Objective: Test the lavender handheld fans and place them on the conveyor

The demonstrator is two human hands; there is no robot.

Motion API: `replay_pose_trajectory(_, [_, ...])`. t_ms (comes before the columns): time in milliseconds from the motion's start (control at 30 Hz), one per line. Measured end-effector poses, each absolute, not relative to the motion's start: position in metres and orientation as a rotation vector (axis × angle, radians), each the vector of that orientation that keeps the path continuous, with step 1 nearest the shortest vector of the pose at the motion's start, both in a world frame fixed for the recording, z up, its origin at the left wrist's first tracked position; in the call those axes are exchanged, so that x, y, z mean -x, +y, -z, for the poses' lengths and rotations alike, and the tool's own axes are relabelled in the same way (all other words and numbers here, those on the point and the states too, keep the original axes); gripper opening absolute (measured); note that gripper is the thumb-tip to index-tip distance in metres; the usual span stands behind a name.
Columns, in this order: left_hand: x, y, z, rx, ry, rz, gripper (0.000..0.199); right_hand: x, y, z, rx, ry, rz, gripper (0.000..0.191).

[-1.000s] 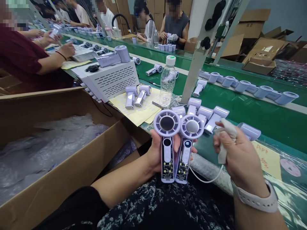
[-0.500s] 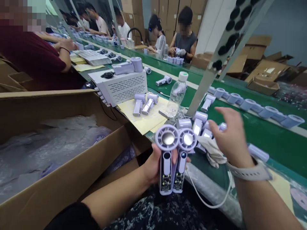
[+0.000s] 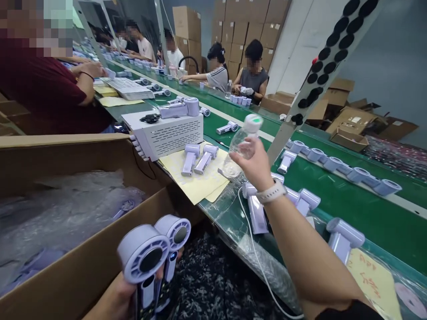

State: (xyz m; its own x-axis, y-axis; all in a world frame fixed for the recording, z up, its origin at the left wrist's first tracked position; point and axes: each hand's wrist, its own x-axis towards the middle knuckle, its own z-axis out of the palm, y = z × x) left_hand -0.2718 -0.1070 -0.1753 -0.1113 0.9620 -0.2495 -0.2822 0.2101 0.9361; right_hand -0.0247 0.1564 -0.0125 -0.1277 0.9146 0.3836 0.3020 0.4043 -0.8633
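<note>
Left hand point(image 3: 122, 289): fingers gripped two fans point(image 3: 155, 253), which were off the near edge of the bench point(image 3: 227, 209), beside the carton point(image 3: 83, 266). Right hand point(image 3: 256, 166): fingers curled round one bottle point(image 3: 236, 144), near the right edge of the paper point(image 3: 193, 189).

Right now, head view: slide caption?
Left hand holds two lavender handheld fans while right hand grasps a clear plastic bottle.

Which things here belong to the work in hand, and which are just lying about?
Apparently part of it:
two round-headed lilac plastic fans, in the left hand
clear plastic bottle, white-capped, at the right hand

Apparently just lying about:
white slotted metal box
yellow paper sheets
</note>
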Motion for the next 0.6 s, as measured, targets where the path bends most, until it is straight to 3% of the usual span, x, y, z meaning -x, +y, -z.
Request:
replay_pose_trajectory(133, [0.255, -0.058, 0.153, -0.946, 0.993, -1.234, 0.084, -0.019, 0.062, 0.011, 0.904, -1.248, -1.285, 0.054])
replay_pose_trajectory(267, [0.220, -0.013, 0.125, -0.991, 0.816, -1.490, 0.079, -0.063, -0.031, 0.032, 1.060, -0.606, -1.908, 0.056])
replay_pose_trajectory(400, [0.183, 0.001, 0.112, -1.058, 0.662, -1.506, 0.078, -0.087, -0.086, 0.060, 0.967, -0.272, -2.015, 0.058])
replay_pose_trajectory(600, [0.156, -0.006, 0.115, -1.108, 0.626, -1.399, 0.080, -0.101, -0.100, 0.086, 0.900, -0.184, -2.057, 0.058])
